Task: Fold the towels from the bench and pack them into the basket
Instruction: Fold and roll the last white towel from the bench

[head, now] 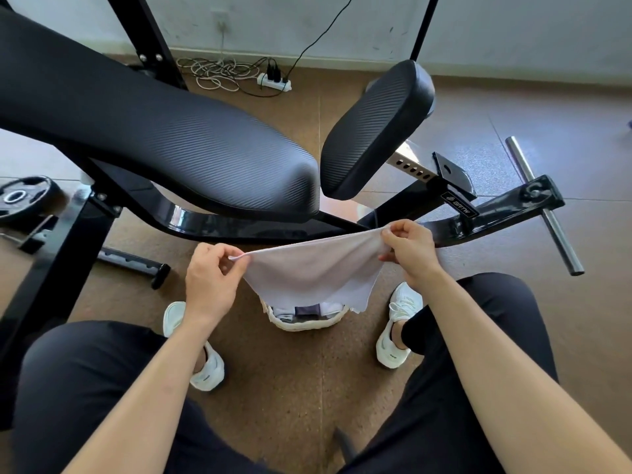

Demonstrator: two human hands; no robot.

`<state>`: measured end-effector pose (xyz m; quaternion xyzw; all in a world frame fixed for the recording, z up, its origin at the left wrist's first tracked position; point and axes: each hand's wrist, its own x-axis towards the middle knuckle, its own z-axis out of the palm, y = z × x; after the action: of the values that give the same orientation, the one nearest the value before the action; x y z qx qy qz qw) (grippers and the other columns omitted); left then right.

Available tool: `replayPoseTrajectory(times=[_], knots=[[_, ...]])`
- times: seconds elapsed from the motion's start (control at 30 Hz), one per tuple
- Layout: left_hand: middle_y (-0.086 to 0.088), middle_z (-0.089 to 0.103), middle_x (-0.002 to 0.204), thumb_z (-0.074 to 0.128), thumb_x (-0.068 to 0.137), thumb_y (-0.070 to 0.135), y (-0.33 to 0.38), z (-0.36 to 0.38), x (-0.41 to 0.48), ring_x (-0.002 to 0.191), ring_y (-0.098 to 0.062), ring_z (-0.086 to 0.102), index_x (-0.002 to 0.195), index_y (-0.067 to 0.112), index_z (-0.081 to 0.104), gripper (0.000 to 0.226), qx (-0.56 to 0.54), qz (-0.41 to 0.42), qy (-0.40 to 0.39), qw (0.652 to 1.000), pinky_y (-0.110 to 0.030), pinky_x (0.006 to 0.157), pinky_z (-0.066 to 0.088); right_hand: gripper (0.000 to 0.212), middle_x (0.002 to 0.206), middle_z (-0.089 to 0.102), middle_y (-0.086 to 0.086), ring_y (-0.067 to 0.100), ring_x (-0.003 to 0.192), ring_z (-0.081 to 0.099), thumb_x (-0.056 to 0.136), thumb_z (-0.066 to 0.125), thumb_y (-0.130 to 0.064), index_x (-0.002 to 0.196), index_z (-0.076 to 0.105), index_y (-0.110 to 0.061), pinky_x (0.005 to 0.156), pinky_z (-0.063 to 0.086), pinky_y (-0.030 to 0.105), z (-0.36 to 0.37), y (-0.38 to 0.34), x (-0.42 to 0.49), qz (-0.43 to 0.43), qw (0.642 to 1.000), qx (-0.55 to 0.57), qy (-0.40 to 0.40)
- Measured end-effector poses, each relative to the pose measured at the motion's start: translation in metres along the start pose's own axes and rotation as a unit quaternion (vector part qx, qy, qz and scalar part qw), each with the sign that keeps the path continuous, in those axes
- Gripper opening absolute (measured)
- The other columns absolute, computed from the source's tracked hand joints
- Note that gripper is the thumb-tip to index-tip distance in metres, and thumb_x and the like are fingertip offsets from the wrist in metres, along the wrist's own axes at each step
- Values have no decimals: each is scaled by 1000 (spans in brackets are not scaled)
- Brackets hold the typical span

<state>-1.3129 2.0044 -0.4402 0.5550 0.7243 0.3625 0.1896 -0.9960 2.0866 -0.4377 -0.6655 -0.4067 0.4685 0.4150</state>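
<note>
Both hands [213, 271] pinch towel [311, 268] corners, outstretched

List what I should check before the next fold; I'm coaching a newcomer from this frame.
1. Left hand grip on towel corner: ok, pinched.
2. Right hand grip on the opposite corner: ok, fingers curled round it.
3. Top edge taut between the hands: ok.
4. Towel hanging even: not ok, the lower edge slants and curls.
5. Basket under the towel: ok, directly below.
6. Room left in the basket: cannot tell, the towel hides most of it.
</note>
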Motion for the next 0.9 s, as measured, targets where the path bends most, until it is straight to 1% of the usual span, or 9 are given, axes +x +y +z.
replayPoseTrajectory(times=[0.07, 0.13, 0.23, 0.37, 0.47, 0.53, 0.73, 0.83, 0.9], knots=[[-3, 60, 111, 68, 96, 18, -1, 1, 3, 101, -17, 60, 101, 9, 67, 10, -70, -16, -16, 997, -16, 80, 45, 13, 86, 70, 8, 24, 86, 67, 97, 62, -7, 89, 66, -16, 88, 60, 42, 2, 2, 2, -17, 1000, 18, -3], [2, 64, 108, 61, 100, 19, -1, 1, 5, 97, -11, 60, 102, 11, 61, 9, -120, -41, -36, 991, -17, 78, 44, 15, 98, 74, 16, 28, 97, 70, 98, 60, -5, 91, 66, -17, 95, 57, 41, 3, 1, 2, -32, 999, 41, -11], [0, 61, 86, 58, 102, 22, -5, 1, 6, 78, -12, 56, 99, 14, 58, 9, -116, -42, -44, 991, -25, 68, 42, 12, 94, 71, 15, 28, 88, 67, 98, 60, -6, 90, 65, -13, 86, 60, 43, 4, 5, 3, -21, 1000, -6, -18], [-1, 70, 98, 63, 100, 23, -14, 1, 9, 92, -15, 65, 106, 17, 63, 9, -111, -47, -48, 991, -24, 74, 46, 9, 97, 58, 11, 23, 78, 59, 97, 61, -10, 93, 66, -4, 56, 58, 33, 4, 13, 4, 61, 990, -123, -43], [0, 73, 106, 65, 99, 25, -16, 1, 9, 100, -14, 67, 116, 17, 69, 20, -111, -56, -48, 991, -29, 84, 52, 8, 94, 60, 10, 21, 79, 63, 98, 62, -9, 95, 66, -3, 70, 63, 36, 5, 12, 6, 56, 996, -62, -24], [1, 75, 100, 65, 99, 28, -17, 1, 9, 98, -17, 69, 112, 17, 73, 19, -105, -66, -42, 991, -38, 86, 55, 7, 92, 62, 8, 22, 83, 65, 98, 62, -8, 92, 66, -7, 78, 62, 36, 5, 11, 4, 45, 998, -43, -23], [-4, 72, 84, 69, 95, 34, -12, 2, 8, 83, -20, 66, 88, 20, 74, 17, -143, -133, -13, 981, -42, 77, 54, 9, 84, 65, 1, 16, 79, 59, 96, 65, -14, 88, 69, -16, 71, 54, 30, 5, 10, 4, 8, 999, -49, 13], [-5, 73, 88, 67, 97, 31, -6, 6, 4, 86, -19, 66, 90, 21, 75, 15, -202, -173, -26, 964, -41, 80, 53, 9, 79, 65, 0, 15, 75, 58, 95, 68, -17, 86, 70, -17, 65, 53, 29, 9, 12, -1, -3, 999, -36, 30], [-5, 74, 91, 68, 96, 30, -2, 9, 3, 92, -24, 69, 91, 18, 76, 14, -235, -201, -40, 950, -43, 85, 55, 7, 78, 68, -1, 14, 77, 61, 92, 71, -20, 86, 73, -18, 71, 57, 32, 14, 13, -6, -14, 999, -35, 37]])
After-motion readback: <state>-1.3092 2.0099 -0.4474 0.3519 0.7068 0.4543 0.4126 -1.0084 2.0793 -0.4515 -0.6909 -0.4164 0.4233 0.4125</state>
